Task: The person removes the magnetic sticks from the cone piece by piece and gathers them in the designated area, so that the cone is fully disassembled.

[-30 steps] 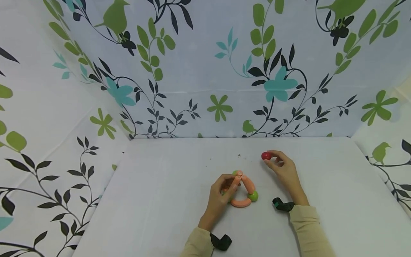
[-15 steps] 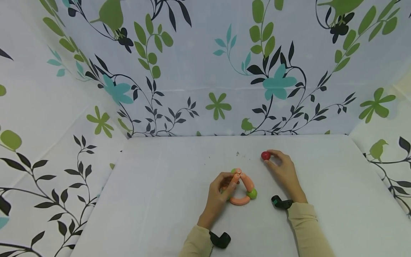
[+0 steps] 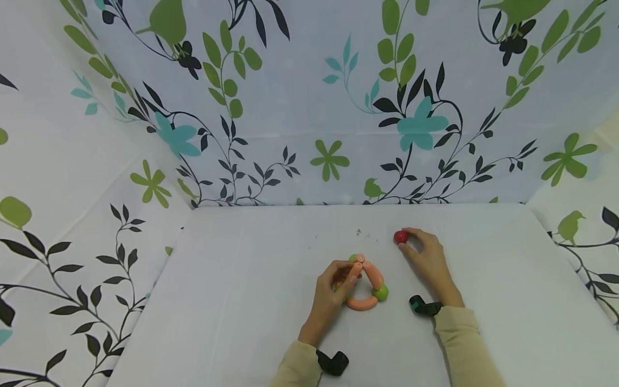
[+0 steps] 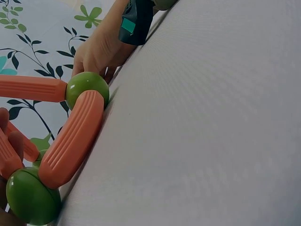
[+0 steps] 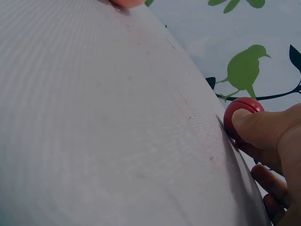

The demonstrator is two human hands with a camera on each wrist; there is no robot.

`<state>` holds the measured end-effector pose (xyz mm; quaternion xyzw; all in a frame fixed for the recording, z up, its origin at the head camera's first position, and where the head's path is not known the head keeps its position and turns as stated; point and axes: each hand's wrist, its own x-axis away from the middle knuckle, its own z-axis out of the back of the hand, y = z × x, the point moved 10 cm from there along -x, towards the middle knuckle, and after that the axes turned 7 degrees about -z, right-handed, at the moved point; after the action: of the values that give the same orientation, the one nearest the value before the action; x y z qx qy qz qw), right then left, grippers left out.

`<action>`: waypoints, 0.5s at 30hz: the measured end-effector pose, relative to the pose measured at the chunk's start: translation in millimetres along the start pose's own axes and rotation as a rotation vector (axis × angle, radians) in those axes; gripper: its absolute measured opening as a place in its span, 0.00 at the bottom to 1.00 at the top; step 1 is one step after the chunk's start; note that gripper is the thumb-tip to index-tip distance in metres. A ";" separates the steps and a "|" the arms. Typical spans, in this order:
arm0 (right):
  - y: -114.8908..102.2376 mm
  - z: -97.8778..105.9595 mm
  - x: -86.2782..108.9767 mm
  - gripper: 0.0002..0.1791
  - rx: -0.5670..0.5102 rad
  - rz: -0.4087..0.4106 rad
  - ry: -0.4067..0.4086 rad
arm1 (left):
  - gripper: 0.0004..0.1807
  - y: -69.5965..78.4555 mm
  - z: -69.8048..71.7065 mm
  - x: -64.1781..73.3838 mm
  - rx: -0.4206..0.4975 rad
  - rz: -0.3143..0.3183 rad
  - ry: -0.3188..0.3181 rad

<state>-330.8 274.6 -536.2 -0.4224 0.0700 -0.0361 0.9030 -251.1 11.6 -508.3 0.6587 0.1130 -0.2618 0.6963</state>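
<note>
In the head view my left hand (image 3: 325, 303) grips an orange rod (image 3: 356, 269) of a small frame built of orange rods and green balls. A second orange rod (image 3: 373, 275) leans against it at the top and runs down to a green ball (image 3: 381, 293). Along the base lies a curved orange rod (image 3: 362, 305). The left wrist view shows the ribbed curved rod (image 4: 75, 141) between two green balls, the nearer ball (image 4: 33, 197) beside my fingers. Farther back, my right hand (image 3: 427, 263) pinches a red ball (image 3: 400, 237) low at the white table; its thumb presses the grooved ball (image 5: 243, 112).
The white table (image 3: 232, 301) reaches back to a cloth (image 3: 290, 97) printed with leaves and birds. Dark wrist cameras (image 3: 332, 364) are strapped at both cuffs. Small dark marks (image 3: 359, 233) dot the tabletop behind the frame.
Both hands hold nearly still, the left on the orange rod, the right on the red ball. The head view has shifted slightly.
</note>
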 end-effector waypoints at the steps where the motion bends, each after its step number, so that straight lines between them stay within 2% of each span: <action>1: 0.0 -1.6 1.1 0.26 0.008 0.002 -0.001 | 0.11 -0.2 0.5 1.7 -0.003 -0.002 0.001; 7: -0.6 -5.7 7.3 0.26 0.027 0.010 -0.003 | 0.11 -1.5 1.6 8.0 -0.006 -0.005 -0.003; 15: -4.5 -2.4 1.0 0.28 0.046 0.037 0.003 | 0.10 1.4 1.0 1.5 -0.008 -0.055 -0.003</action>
<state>-330.2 269.8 -534.4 -0.4001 0.0784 -0.0218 0.9129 -249.3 10.4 -507.7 0.6522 0.1310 -0.2813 0.6916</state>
